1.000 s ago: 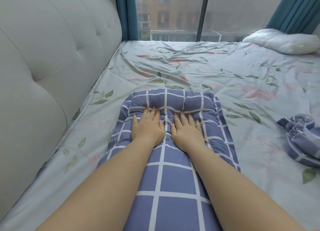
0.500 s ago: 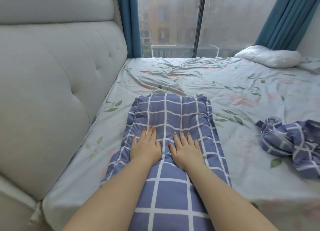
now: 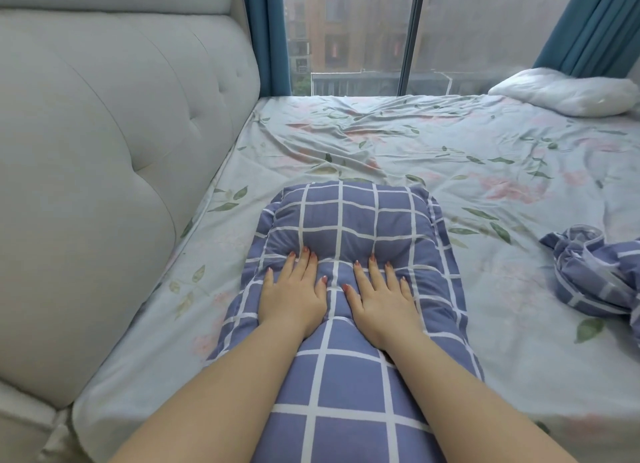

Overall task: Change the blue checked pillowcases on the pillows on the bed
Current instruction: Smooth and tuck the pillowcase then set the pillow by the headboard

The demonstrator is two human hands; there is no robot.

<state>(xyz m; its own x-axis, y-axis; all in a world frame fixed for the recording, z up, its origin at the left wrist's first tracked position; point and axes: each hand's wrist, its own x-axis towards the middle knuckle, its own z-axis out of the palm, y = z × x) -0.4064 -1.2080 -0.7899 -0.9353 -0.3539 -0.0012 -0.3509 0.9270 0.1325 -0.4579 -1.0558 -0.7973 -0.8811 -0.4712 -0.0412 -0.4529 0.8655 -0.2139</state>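
A pillow in a blue checked pillowcase [image 3: 349, 220] lies lengthwise on the bed in front of me, its far end puffed up. My left hand [image 3: 292, 289] and my right hand [image 3: 379, 294] lie flat side by side on its middle, fingers straight, pressing a dent into it. A second blue checked pillowcase [image 3: 595, 272] lies crumpled at the right edge of the bed. A bare white pillow [image 3: 568, 90] rests at the far right by the window.
The bed carries a pale floral sheet [image 3: 398, 143], wrinkled toward the window. A padded grey headboard [image 3: 104, 150] runs along the left. Blue curtains [image 3: 588, 26] frame the window beyond the bed.
The camera has pulled back and risen. Both hands stay flat on the pillow and have spread slightly apart.
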